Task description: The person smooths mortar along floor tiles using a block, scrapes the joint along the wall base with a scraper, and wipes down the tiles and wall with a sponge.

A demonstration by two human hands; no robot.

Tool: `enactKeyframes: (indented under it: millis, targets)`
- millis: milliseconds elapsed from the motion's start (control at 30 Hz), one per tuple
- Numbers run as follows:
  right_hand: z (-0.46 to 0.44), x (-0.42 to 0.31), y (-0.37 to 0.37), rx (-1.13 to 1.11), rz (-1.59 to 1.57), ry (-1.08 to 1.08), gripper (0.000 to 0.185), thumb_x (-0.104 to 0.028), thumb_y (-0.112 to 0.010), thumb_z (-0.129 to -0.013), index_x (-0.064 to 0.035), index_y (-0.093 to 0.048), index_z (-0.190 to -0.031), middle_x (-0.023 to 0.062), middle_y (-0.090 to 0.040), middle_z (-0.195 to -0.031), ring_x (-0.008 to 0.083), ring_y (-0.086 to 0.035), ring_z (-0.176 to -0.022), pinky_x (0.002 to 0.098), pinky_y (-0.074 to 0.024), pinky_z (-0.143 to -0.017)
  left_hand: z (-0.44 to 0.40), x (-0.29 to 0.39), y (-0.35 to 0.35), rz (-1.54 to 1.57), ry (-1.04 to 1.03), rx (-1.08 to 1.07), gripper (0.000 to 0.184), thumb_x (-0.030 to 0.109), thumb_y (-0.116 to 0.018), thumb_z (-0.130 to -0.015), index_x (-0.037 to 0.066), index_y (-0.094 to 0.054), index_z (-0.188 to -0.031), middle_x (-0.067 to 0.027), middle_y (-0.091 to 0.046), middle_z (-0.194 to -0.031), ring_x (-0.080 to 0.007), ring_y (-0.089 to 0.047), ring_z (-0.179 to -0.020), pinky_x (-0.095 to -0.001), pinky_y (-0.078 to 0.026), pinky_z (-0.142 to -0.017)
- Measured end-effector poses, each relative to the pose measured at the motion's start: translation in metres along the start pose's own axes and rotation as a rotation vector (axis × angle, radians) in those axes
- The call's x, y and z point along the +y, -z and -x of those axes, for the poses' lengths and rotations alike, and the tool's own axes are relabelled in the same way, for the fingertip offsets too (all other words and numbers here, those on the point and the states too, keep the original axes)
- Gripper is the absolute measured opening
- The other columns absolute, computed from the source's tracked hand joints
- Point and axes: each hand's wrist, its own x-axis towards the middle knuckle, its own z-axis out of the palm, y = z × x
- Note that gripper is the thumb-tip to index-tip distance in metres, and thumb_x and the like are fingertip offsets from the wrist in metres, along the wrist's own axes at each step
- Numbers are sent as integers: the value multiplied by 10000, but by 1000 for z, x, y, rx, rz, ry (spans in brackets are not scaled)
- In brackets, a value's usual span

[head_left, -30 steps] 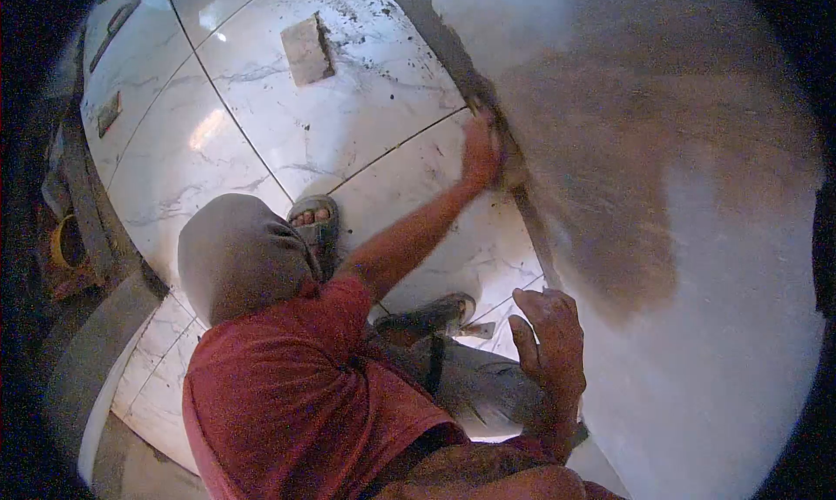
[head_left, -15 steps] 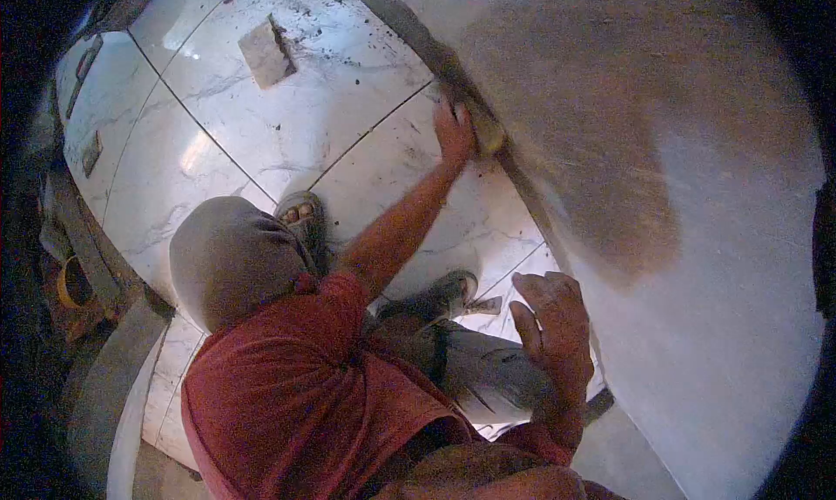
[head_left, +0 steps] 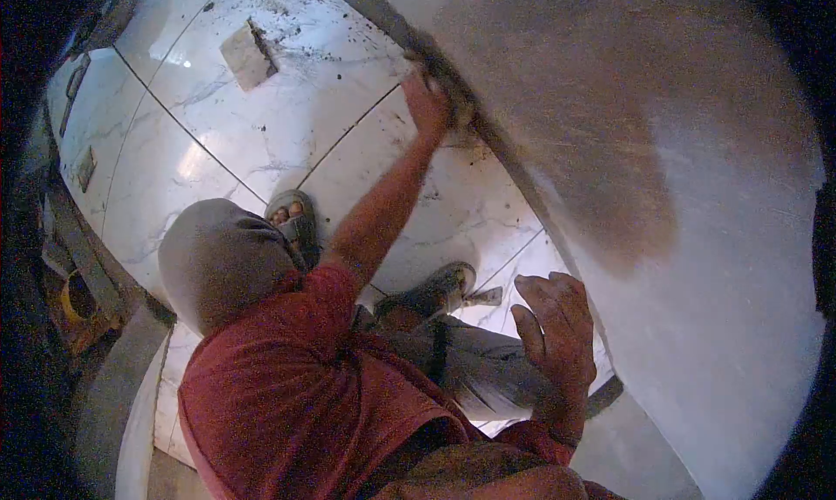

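My left hand (head_left: 428, 104) reaches far forward to the joint where the tiled floor (head_left: 357, 178) meets the pale wall (head_left: 723, 343). Its fingers curl over a yellowish sponge-like piece (head_left: 464, 112), mostly hidden by the hand and blurred. Closer to me, my right hand (head_left: 562, 326) hangs beside the wall with thumb and fingers apart, holding nothing. A dark, damp-looking brown patch (head_left: 601, 178) spreads over the wall to the right of the left hand.
A broken tile piece (head_left: 248, 57) lies on the floor amid dark crumbs. My sandalled feet (head_left: 296, 226) stand on the tiles, with a small flat scrap (head_left: 484, 297) by one. At the left edge are dark clutter and a yellow-rimmed round object (head_left: 78, 298).
My left hand has slid farther forward and a little left along the wall-floor joint, with the yellowish piece. My right hand has kept nearly the same place. The view has shifted slightly.
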Motion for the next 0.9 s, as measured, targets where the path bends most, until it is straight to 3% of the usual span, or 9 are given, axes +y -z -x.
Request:
enactKeyframes:
  millis: [100, 167, 200, 300, 467, 600, 733, 800, 900]
  targets:
    - [-8, -3, -4, 6, -15, 33, 293, -77, -662, -738, -52, -594, -1022, 112, -617, -990, 300, -565, -926, 443, -430, -863, 104, -54, -99, -83, 15, -72, 504, 125, -517, -804, 10, -411, -1283, -252, -459, -1214, -422, -375, -1184, -456, -255, -1040]
    - [-16, -5, -9, -9, -24, 64, 296, -78, -664, -733, -53, -596, -1020, 111, -615, -988, 301, -565, -922, 443, -431, -863, 152, 19, -66, 39, 25, -186, 457, 175, -484, -838, 20, -433, -1265, -253, -498, -1115, -427, -454, -1035, -486, -351, -916]
    - [-18, -6, -11, -18, -37, 81, 299, -79, -667, -728, -53, -598, -1018, 111, -614, -986, 303, -564, -918, 443, -431, -863, 164, 17, -62, 64, 88, -402, 465, 111, -504, -821, -12, -429, -1263, -265, -478, -1159, -427, -420, -1130, -465, -310, -997]
    - [-20, -7, -9, -27, -11, 57, 284, -98, -663, -740, -55, -600, -1013, 112, -612, -983, 301, -562, -915, 446, -424, -870, 118, 13, -63, 101, 104, -74, 413, 134, -494, -840, -29, -455, -1218, -249, -509, -1101, -407, -456, -1071, -466, -351, -940]
    - [-2, -3, -4, -1, 10, 4, 276, -123, -653, -757, -58, -605, -1021, 115, -611, -981, 312, -555, -913, 450, -413, -880, 33, -3, -27, 155, 19, 93, 419, 180, -495, -851, -43, -454, -1203, -237, -520, -1104, -399, -468, -1033, -461, -354, -918]
    - [-7, -10, -2, -32, 32, 18, 273, -117, -654, -759, -58, -604, -1020, 111, -612, -983, 316, -553, -912, 451, -411, -881, 133, -20, -76, 245, -68, -167, 507, 169, -486, -824, -30, -389, -1280, -266, -349, -1339, -415, -323, -1243, -466, -220, -1062]
    - [-18, -9, -8, -18, 11, 36, 276, -103, -661, -748, -58, -601, -1013, 107, -614, -986, 302, -556, -918, 449, -417, -877, 162, -17, -92, 192, 38, -327, 428, 148, -481, -842, 8, -452, -1245, -270, -453, -1233, -412, -401, -1175, -461, -286, -1019]
    - [-16, -8, -9, -39, 34, 97, 292, -92, -668, -734, -61, -596, -1016, 100, -615, -990, 289, -557, -934, 446, -424, -873, 106, 6, -57, 188, 176, -114, 385, 181, -470, -863, -5, -493, -1199, -258, -500, -1165, -411, -436, -1126, -459, -315, -985]
    - [-3, -8, -4, 1, 8, 10, 298, -89, -667, -731, -66, -593, -1019, 93, -617, -996, 286, -562, -932, 443, -430, -867, 17, -21, -28, 203, -9, 232, 423, 276, -466, -871, -29, -518, -1159, -242, -538, -1113, -403, -476, -1055, -455, -347, -933]
